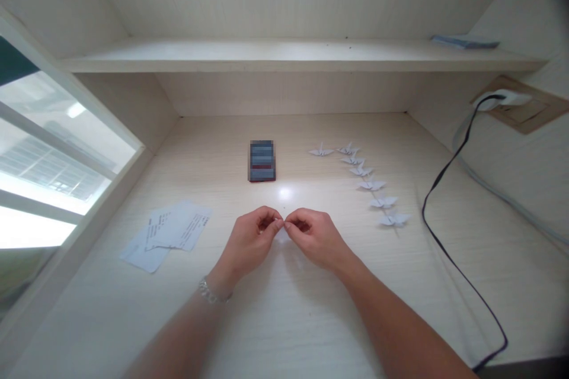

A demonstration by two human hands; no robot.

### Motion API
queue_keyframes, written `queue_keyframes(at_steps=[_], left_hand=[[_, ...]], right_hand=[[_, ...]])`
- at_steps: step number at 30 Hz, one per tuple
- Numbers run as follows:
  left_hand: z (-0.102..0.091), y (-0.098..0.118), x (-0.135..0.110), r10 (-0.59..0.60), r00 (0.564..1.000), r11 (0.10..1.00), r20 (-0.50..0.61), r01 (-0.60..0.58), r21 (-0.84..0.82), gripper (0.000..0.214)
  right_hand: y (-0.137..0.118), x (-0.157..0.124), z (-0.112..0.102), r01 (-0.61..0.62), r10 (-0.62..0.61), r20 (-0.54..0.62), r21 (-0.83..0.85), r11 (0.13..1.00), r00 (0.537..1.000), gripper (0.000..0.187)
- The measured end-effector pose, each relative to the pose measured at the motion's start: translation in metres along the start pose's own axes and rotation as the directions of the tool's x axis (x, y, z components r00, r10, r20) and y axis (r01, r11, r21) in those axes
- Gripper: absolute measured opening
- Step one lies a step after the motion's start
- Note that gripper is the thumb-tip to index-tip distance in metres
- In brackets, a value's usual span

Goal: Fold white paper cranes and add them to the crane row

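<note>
My left hand point(255, 237) and my right hand point(313, 237) meet over the middle of the desk, fingertips pinched together and touching. Between them is a small white paper, almost wholly covered by the fingers; its folded shape cannot be made out. To the right of my hands, several white origami cranes point(371, 186) stand in a curved row. Printed paper sheets point(178, 225) lie overlapping on the left, beyond my left wrist, which wears a bracelet.
A phone point(262, 161) with a blurred screen lies ahead of my hands. A black cable point(438, 237) runs from the wall socket point(528, 109) down the desk's right side. Above the back spans a shelf point(284, 56) with a flat bluish item point(464, 42). A window is at left.
</note>
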State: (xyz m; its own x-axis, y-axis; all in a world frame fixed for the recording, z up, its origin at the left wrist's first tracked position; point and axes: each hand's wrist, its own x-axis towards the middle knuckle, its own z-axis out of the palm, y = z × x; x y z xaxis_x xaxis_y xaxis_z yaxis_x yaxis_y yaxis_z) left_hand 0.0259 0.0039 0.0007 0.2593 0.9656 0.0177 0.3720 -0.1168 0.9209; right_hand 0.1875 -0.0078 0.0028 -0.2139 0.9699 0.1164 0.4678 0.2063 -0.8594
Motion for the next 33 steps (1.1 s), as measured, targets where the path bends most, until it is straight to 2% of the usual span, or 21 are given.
queue_keyframes(at_steps=[6,11,16,19,21,23,25,29,33], left_hand=[[0.003,-0.003,0.002,-0.063,0.998,0.978,-0.009,0.060,-0.200,0.019],[0.007,-0.002,0.001,-0.058,0.997,0.985,-0.054,0.049,-0.163,0.016],[0.008,0.000,0.001,-0.079,0.996,0.986,-0.033,0.073,-0.153,0.015],[0.003,0.000,0.003,-0.097,0.995,0.979,-0.031,0.089,-0.185,0.015],[-0.005,-0.002,0.006,-0.100,0.993,0.972,-0.065,0.083,-0.221,0.014],[-0.014,-0.003,0.008,-0.124,0.978,0.959,-0.166,0.076,-0.272,0.014],[-0.019,-0.004,0.010,-0.140,0.969,0.951,-0.204,0.074,-0.300,0.014],[-0.009,-0.001,0.006,-0.110,0.990,0.962,-0.091,0.083,-0.260,0.013],[0.004,0.002,0.003,-0.091,0.996,0.971,-0.025,0.083,-0.226,0.013]], right_hand=[[-0.003,0.001,0.003,-0.025,0.027,-0.066,0.031,0.999,0.997,0.016],[-0.003,0.001,0.003,-0.083,0.085,-0.053,0.038,0.996,0.995,0.015],[-0.004,0.001,0.002,-0.137,0.140,-0.043,0.064,0.989,0.989,0.012],[-0.004,0.000,0.001,-0.157,0.159,-0.024,0.082,0.984,0.987,0.011],[-0.003,-0.001,0.000,-0.170,0.172,-0.023,0.089,0.981,0.985,0.010],[-0.001,-0.001,-0.003,-0.183,0.187,-0.035,0.092,0.979,0.982,0.010],[0.000,-0.001,-0.005,-0.189,0.196,-0.057,0.115,0.975,0.979,0.010],[-0.003,0.001,-0.003,-0.144,0.159,-0.065,0.188,0.972,0.985,0.013],[-0.007,0.000,0.000,-0.125,0.130,-0.033,0.123,0.985,0.991,0.012]])
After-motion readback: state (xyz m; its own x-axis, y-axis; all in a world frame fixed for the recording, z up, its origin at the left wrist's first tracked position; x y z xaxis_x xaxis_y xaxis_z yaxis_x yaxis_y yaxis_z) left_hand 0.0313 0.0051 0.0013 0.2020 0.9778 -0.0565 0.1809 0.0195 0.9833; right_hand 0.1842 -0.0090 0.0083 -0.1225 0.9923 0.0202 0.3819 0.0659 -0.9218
